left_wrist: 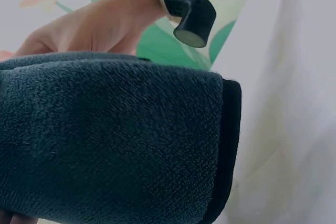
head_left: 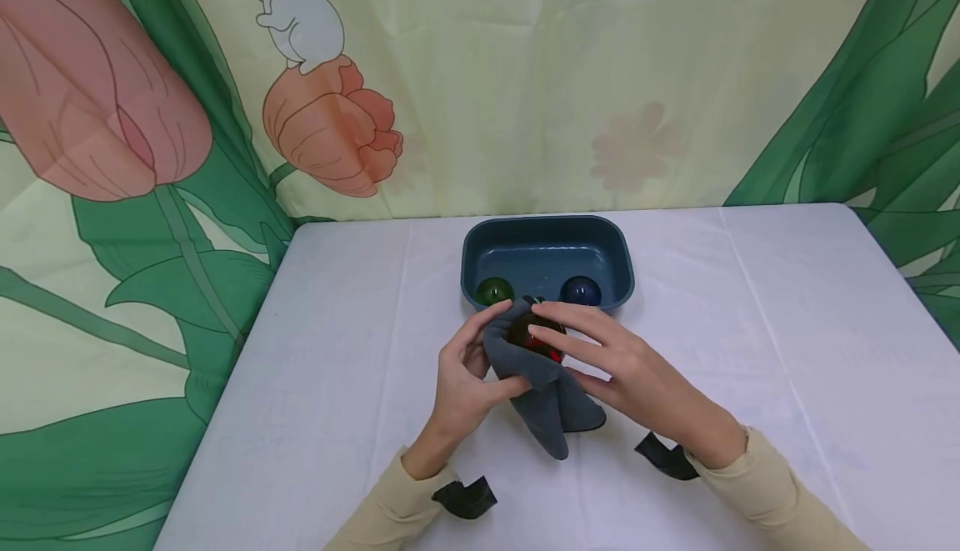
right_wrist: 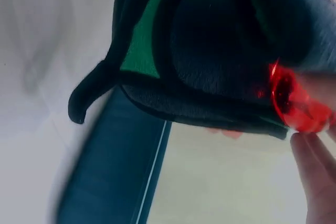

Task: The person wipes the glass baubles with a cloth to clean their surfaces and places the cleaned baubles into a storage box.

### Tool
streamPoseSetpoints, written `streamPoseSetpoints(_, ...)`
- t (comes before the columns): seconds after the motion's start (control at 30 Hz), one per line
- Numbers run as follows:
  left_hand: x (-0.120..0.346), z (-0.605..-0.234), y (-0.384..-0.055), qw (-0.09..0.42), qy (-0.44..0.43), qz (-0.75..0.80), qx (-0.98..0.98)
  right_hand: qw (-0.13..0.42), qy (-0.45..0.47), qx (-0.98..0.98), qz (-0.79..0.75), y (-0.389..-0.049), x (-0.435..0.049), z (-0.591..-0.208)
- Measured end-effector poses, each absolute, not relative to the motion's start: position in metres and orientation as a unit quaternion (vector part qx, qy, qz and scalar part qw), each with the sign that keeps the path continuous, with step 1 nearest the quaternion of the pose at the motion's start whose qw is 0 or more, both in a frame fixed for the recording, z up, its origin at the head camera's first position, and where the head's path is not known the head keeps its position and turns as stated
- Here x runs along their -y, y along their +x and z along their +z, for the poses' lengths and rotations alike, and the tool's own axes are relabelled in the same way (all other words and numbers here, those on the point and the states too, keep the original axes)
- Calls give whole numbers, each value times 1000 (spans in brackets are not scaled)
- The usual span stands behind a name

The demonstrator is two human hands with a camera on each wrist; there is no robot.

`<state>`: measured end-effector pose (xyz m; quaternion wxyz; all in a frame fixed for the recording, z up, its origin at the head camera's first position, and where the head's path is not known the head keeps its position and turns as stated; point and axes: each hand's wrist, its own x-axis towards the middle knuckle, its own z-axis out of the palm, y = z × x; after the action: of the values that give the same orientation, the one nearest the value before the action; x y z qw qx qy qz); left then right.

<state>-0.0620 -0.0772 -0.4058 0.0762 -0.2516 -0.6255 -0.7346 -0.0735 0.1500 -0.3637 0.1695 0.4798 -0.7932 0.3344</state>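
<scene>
A grey cloth (head_left: pixel 546 409) is bunched around a shiny, see-through red ball (head_left: pixel 553 354) in front of the bin, loose corners hanging down. My left hand (head_left: pixel 467 380) grips the cloth from the left, thumb across its front. From the right, my right hand (head_left: pixel 637 368) holds the red ball, fingers spread over its exposed side. In the right wrist view the ball (right_wrist: pixel 302 109) shows red between fingers at the cloth's edge. Thick pile of the dark-edged cloth (left_wrist: pixel 115 140) fills much of the left wrist view and hides most left fingers.
Just beyond my hands stands a blue bin (head_left: pixel 547 226), with a green ball (head_left: pixel 495 290) at its near left and a dark blue ball (head_left: pixel 581 290) at its near right. A white cloth covers the table (head_left: pixel 337 368). Behind it hangs a printed curtain (head_left: pixel 525 76).
</scene>
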Motion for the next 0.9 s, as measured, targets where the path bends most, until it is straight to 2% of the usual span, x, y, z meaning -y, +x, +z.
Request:
streamPoseSetpoints(0.2, 76, -404, -61, 66, -240, -730, 636, 156, 453, 808, 342, -72, -147, -363)
streamPoseSetpoints(0.4, 75, -403, -61, 59, -239, -720, 648, 51, 318, 821, 472, -68, -142, -363)
streamPoseSetpoints(0.47, 74, -404, -62, 60, -237, -720, 650, 31, 292, 819, 493, -67, -141, -363)
streamPoseSetpoints(0.9, 70, -402, -69, 57, -228, -726, 646, 49, 268, 810, 520, -70, -143, -360)
